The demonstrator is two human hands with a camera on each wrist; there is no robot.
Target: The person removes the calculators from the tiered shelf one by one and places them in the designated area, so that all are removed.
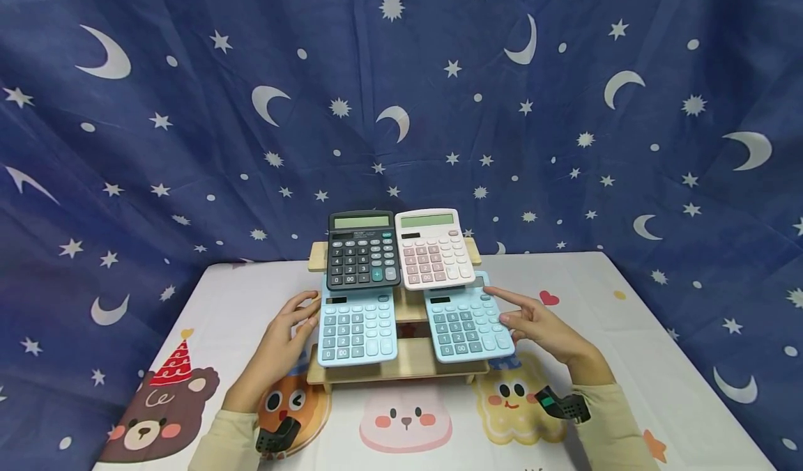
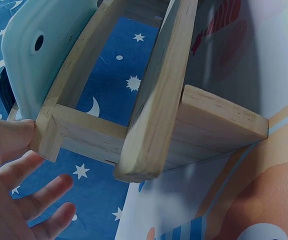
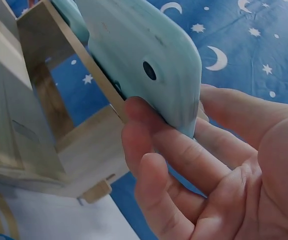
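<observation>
A stepped wooden stand bears calculators in two rows. My left hand pinches the end of one of its rails between thumb and index finger, beside the left blue calculator; the other fingers are spread apart in the left wrist view. On the right, my right hand grips the right edge of another blue calculator, with fingers against its back. This calculator sits slightly turned. The upper row has a black calculator and a pink-and-white calculator, which overlap the tops of the blue ones.
The stand is on a table with a white cartoon-print cloth. Right behind the table hangs a dark blue curtain with moons and stars. Black cameras are strapped to both wrists.
</observation>
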